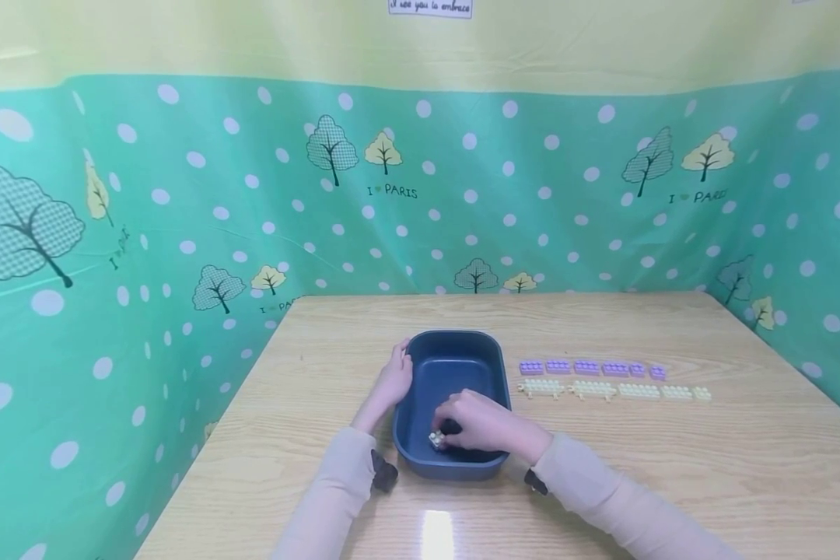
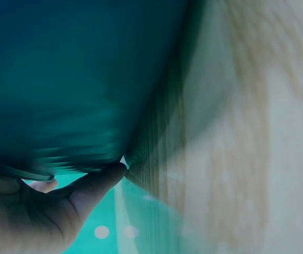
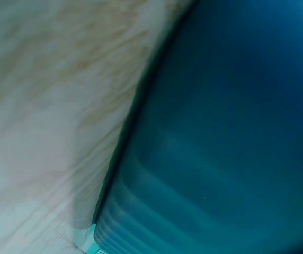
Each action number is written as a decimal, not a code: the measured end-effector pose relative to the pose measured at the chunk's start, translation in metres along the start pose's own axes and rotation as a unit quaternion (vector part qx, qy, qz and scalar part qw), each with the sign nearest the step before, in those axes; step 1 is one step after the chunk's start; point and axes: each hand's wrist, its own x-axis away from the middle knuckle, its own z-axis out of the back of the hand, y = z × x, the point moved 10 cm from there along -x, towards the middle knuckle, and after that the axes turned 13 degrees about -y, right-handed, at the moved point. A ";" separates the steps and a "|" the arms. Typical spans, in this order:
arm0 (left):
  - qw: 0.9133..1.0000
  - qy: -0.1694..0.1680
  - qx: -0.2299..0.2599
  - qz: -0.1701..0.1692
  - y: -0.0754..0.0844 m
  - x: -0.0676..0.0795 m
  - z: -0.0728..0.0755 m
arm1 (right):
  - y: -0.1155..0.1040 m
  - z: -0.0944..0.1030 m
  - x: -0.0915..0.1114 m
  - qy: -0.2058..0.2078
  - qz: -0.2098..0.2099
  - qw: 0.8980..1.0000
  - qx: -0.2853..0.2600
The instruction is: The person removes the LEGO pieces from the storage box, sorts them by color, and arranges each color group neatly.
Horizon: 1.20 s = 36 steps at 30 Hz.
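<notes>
A dark blue rectangular bin (image 1: 450,468) stands on the wooden table. My left hand (image 1: 395,376) grips its left rim, and in the left wrist view the thumb (image 2: 101,185) lies along the outer wall. My right hand (image 1: 474,420) reaches over the right rim into the near part of the bin. Between its thumb and fingers it pinches a small pale building block (image 1: 437,440), low inside the bin. The right wrist view is filled by the bin's outer wall (image 3: 220,148) and table, with the right hand out of sight.
Right of the bin, a row of purple building blocks (image 1: 586,367) lies behind a row of pale yellow blocks (image 1: 638,390). Some yellow pieces have small side pegs. A green, dotted curtain (image 1: 448,218) hangs behind the table and along both sides.
</notes>
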 end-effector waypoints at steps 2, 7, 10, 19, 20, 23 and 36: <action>1.000 0.001 0.001 0.001 0.000 0.000 0.000 | -0.003 0.005 0.002 0.025 0.015 1.000 0.007; 1.000 0.000 0.001 0.006 0.000 0.000 -0.001 | -0.012 0.020 0.009 0.105 0.049 0.993 0.039; 1.000 -0.001 0.000 0.007 0.000 0.000 -0.001 | -0.017 0.029 0.013 0.151 0.060 0.984 0.067; 1.000 0.000 -0.002 0.014 0.000 -0.002 -0.002 | -0.017 0.050 0.022 0.190 0.072 0.978 0.053; 1.000 0.001 -0.003 0.012 0.001 -0.002 -0.001 | -0.016 0.052 0.023 0.190 0.075 0.978 0.044; 1.000 0.005 -0.006 0.008 0.003 -0.001 0.000 | -0.012 0.055 0.027 0.191 0.086 0.978 0.022; 1.000 0.002 -0.002 0.014 -0.003 -0.003 -0.001 | 0.016 0.062 0.048 0.199 0.057 0.977 -0.048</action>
